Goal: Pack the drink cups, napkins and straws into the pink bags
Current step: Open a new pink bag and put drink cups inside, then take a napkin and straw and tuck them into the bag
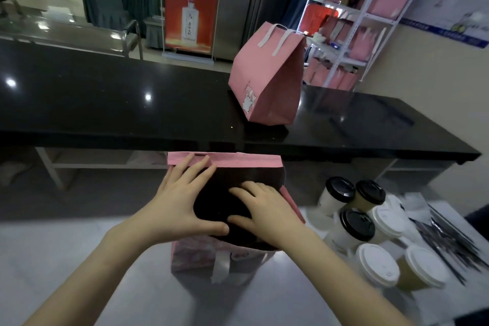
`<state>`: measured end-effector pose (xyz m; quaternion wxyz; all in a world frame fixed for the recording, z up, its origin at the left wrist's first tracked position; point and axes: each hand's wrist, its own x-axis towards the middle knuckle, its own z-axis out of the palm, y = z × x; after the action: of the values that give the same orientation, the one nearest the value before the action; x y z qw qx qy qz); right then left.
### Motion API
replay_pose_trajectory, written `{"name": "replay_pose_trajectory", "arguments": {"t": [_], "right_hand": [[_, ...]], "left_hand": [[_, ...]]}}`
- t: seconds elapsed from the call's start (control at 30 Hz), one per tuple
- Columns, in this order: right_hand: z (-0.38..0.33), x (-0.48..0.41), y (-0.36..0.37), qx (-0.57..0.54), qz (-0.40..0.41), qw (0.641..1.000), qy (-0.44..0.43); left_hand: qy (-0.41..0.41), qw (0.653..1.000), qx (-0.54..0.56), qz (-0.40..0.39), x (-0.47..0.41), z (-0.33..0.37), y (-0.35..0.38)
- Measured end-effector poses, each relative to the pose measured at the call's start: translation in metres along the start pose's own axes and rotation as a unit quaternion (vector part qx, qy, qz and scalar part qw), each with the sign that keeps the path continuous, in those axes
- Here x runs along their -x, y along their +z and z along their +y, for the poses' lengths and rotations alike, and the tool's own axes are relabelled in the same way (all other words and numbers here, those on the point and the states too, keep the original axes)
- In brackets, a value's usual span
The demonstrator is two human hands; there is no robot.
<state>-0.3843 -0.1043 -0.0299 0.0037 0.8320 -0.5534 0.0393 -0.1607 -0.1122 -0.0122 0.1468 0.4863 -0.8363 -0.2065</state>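
Pink bags, two: nearer one (225,259) standing open on the pale table (79,259), second (267,79) closed on the black counter (105,103). Left hand (182,201) and right hand (264,212) flat across the open mouth, fingers spread. Six lidded cups (370,233) clustered right, dark straws (447,243) beyond.

A black counter (132,103) fronts a red banner (191,2) and white shelving (370,16).

hands (182,201): two, bare | forearms: bare, sleeveless | jewellery: none
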Motion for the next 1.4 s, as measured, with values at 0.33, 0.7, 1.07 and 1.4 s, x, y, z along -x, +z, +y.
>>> {"name": "replay_pose_trajectory", "arguments": {"t": [0.33, 0.7, 1.07, 1.4], "right_hand": [[0.068, 0.066, -0.059, -0.094, -0.037, 0.992, 0.077], [0.102, 0.058, -0.041, -0.137, 0.175, 0.974, 0.040], [0.314, 0.177, -0.046, -0.132, 0.141, 0.967, 0.166], [0.469, 0.266, 0.007, -0.159, 0.009, 0.924, 0.348]], "left_hand": [[0.035, 0.997, 0.008, 0.062, 0.014, -0.006, 0.015], [0.024, 0.986, -0.036, 0.161, -0.011, 0.059, 0.017], [0.136, 0.979, 0.129, 0.078, -0.162, 0.259, 0.123], [0.181, 0.979, 0.053, -0.077, -0.302, 0.383, 0.264]]}}
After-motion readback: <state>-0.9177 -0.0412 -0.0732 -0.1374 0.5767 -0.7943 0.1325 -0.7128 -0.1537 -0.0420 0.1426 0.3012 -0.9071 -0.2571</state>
